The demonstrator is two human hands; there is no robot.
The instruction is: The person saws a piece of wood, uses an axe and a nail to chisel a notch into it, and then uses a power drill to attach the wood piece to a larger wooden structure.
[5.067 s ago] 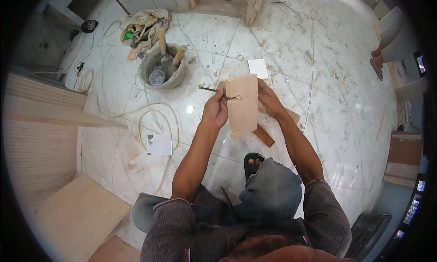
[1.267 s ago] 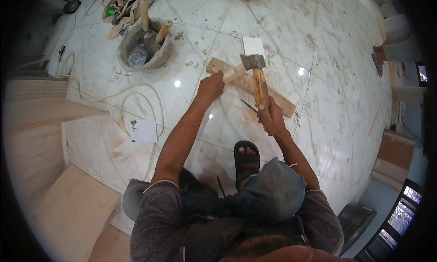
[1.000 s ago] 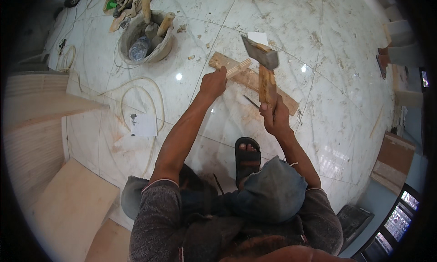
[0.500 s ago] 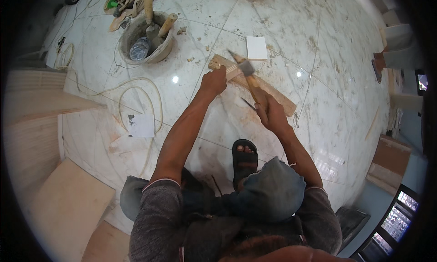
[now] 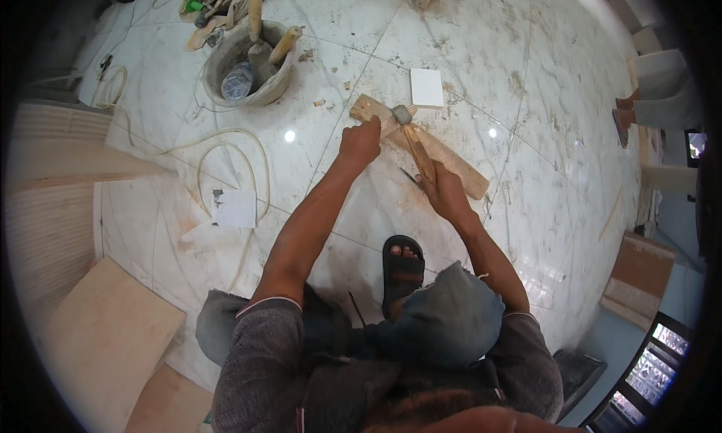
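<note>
My right hand [image 5: 445, 192] is wrapped round the wooden handle of a hammer [image 5: 415, 143]. Its grey head is over the end of a pale strip of wood [image 5: 388, 124]; whether they touch I cannot tell. My left hand [image 5: 361, 143] grips that strip, fingers closed, across a longer wooden board [image 5: 466, 176] lying aslant on the floor. A thin dark pointed rod [image 5: 408, 176] shows beside my right hand; whether that hand holds it I cannot tell.
A white tile [image 5: 426, 88] lies beyond the board. At the far left stands a bucket [image 5: 274, 94] with wooden-handled tools and a plastic bottle. A pale cable [image 5: 263, 158] loops across the tiled floor. Wooden panels [image 5: 113, 335] are at left; another person's feet [image 5: 623, 124] are at far right.
The hammer has swung, and its head, turned differently, is now over the strip's end. My left hand still holds the strip on the board. The whole view has shifted slightly.
</note>
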